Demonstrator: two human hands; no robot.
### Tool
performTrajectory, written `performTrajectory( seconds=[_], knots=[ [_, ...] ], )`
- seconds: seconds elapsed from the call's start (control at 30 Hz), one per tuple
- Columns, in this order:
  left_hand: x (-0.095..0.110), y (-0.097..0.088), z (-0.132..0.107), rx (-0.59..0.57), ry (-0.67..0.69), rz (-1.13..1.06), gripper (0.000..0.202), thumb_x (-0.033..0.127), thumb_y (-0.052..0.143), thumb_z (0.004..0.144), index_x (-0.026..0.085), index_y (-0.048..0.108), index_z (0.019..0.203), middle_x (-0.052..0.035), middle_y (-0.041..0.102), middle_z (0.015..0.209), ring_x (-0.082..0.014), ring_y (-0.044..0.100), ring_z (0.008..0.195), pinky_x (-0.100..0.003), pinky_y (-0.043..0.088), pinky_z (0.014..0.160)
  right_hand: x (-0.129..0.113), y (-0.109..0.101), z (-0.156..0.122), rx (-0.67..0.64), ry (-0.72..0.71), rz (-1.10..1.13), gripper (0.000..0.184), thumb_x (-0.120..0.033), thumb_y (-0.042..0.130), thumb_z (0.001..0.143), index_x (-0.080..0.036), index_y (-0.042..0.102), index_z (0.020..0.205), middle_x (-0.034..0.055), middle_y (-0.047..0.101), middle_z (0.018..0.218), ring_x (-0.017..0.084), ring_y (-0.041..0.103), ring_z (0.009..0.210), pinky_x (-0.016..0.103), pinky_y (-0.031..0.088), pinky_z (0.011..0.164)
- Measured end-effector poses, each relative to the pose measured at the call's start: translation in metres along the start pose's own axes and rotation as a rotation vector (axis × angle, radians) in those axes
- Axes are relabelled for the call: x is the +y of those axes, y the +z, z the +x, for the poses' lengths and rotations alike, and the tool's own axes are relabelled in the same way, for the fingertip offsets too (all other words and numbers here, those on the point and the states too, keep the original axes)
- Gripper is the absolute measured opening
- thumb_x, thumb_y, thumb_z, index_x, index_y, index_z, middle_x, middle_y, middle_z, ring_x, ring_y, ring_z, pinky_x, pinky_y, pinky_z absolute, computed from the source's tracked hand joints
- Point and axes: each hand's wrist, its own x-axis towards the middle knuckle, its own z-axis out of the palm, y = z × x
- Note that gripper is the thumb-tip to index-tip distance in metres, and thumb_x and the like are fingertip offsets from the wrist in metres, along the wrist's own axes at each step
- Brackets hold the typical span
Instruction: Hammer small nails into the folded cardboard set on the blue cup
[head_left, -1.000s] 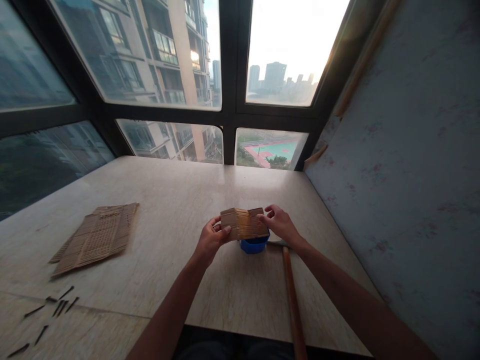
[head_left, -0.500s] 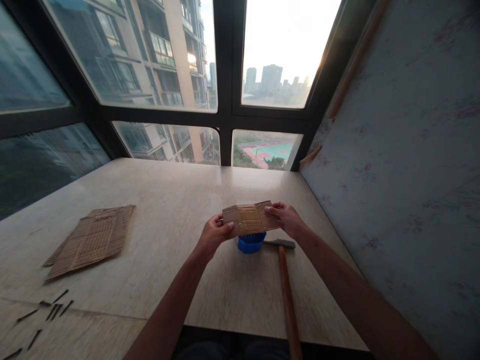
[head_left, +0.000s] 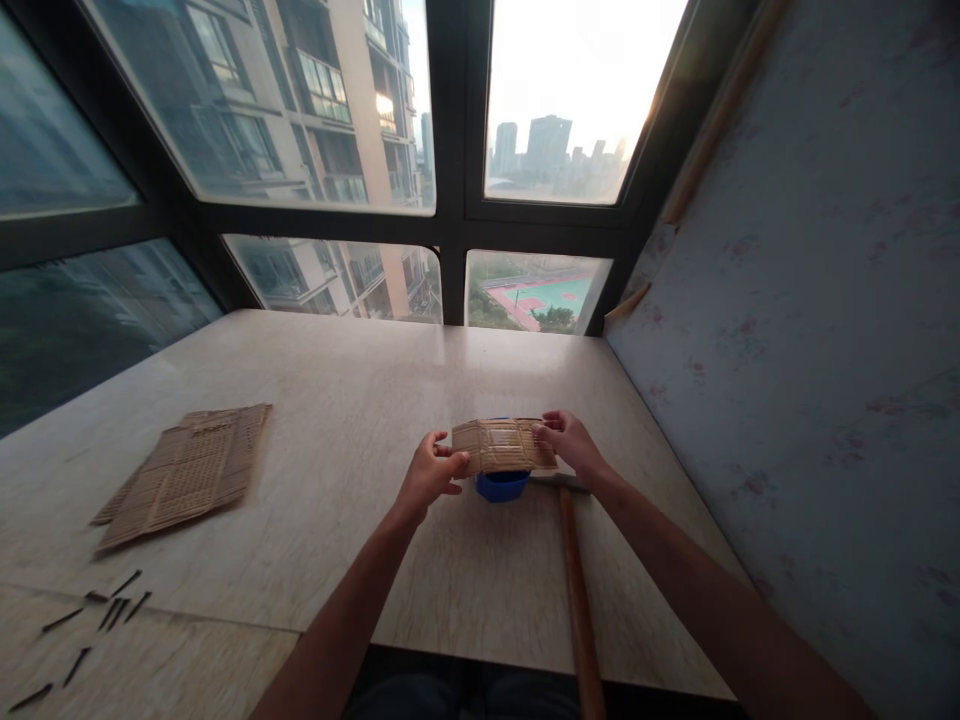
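Note:
A small creased piece of corrugated cardboard [head_left: 501,446] lies across the top of a blue plastic basket [head_left: 502,488], hiding most of its opening. My left hand [head_left: 430,470] pinches the cardboard's left end between thumb and fingers. At the opposite end, my right hand [head_left: 571,442] grips the upper right edge. Just right of the basket is a hammer [head_left: 574,590]; its head is partly behind my right hand and wrist, and its wooden handle runs toward me past the counter's front edge.
Larger cardboard sheets [head_left: 187,470] are stacked on the left of the marbled counter [head_left: 337,400]. Several dark nails [head_left: 112,612] lie scattered at the near left. A papered wall [head_left: 810,330] bounds the right side, and framed windows [head_left: 450,230] stand at the back.
Both hands have lowered the cardboard slightly onto the basket, and it now looks flatter. The view has shifted a little.

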Motion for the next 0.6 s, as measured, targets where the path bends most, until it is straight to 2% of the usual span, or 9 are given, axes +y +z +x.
performTrajectory(
  seconds=[0.07,0.13,0.2,0.27,0.33,0.4,0.6],
  knots=[
    [-0.006,0.0,0.005,0.079,0.087,0.067,0.062,0.029,0.077,0.072,0.013,0.05,0.125,-0.0189,0.061,0.116,-0.0229,0.069,0.086,-0.027,0.056,0.059,-0.011,-0.003,-0.006,0.053,-0.146,-0.067,0.033,-0.029,0.065,0.086,-0.018,0.065,0.117,0.0162,0.061,0.126,0.032,0.057,0.117,0.052,0.045,0.101],
    [-0.012,0.0,0.008,0.131,0.188,0.145,0.056,0.031,0.075,0.075,0.013,0.054,0.123,-0.019,0.061,0.119,-0.0242,0.067,0.093,-0.031,0.057,0.068,-0.022,-0.004,-0.015,0.026,-0.327,-0.161,0.029,-0.03,0.065,0.087,-0.023,0.07,0.114,0.0129,0.052,0.141,0.031,0.044,0.133,0.049,0.033,0.112],
    [-0.016,0.0,0.009,0.16,0.301,0.236,0.053,0.032,0.072,0.077,0.014,0.056,0.125,-0.019,0.059,0.123,-0.0266,0.066,0.099,-0.038,0.057,0.077,-0.028,-0.004,-0.022,-0.064,-0.557,-0.362,0.023,-0.03,0.063,0.09,-0.026,0.074,0.109,0.0108,0.047,0.148,0.031,0.037,0.139,0.048,0.028,0.114],
    [-0.019,0.001,0.007,0.167,0.438,0.338,0.053,0.032,0.07,0.079,0.017,0.056,0.128,-0.0183,0.057,0.128,-0.0295,0.062,0.109,-0.045,0.055,0.087,-0.029,-0.002,-0.027,-0.154,-0.74,-0.597,0.022,-0.032,0.061,0.093,-0.027,0.077,0.107,0.0114,0.043,0.152,0.032,0.036,0.14,0.049,0.029,0.112],
    [-0.019,0.002,0.004,0.142,0.584,0.443,0.051,0.031,0.068,0.081,0.019,0.057,0.129,-0.017,0.054,0.134,-0.0313,0.056,0.12,-0.05,0.05,0.097,-0.025,0.001,-0.027,-0.206,-0.789,-0.72,0.022,-0.034,0.061,0.093,-0.029,0.077,0.108,0.012,0.042,0.153,0.033,0.036,0.14,0.051,0.031,0.109],
    [-0.019,0.004,0.0,0.106,0.691,0.542,0.047,0.031,0.067,0.082,0.021,0.06,0.127,-0.0156,0.052,0.138,-0.0315,0.051,0.128,-0.052,0.044,0.104,-0.019,0.002,-0.024,-0.228,-0.78,-0.735,0.023,-0.036,0.061,0.094,-0.031,0.077,0.109,0.0126,0.044,0.152,0.033,0.037,0.14,0.052,0.032,0.108],
    [-0.02,0.005,-0.003,0.11,0.801,0.741,0.035,0.027,0.066,0.084,0.018,0.067,0.118,-0.0172,0.05,0.14,-0.0324,0.048,0.131,-0.052,0.042,0.109,-0.014,0.001,-0.016,-0.247,-0.793,-0.723,0.025,-0.041,0.059,0.095,-0.032,0.078,0.108,0.013,0.045,0.152,0.033,0.037,0.141,0.053,0.03,0.108]
  ],
)
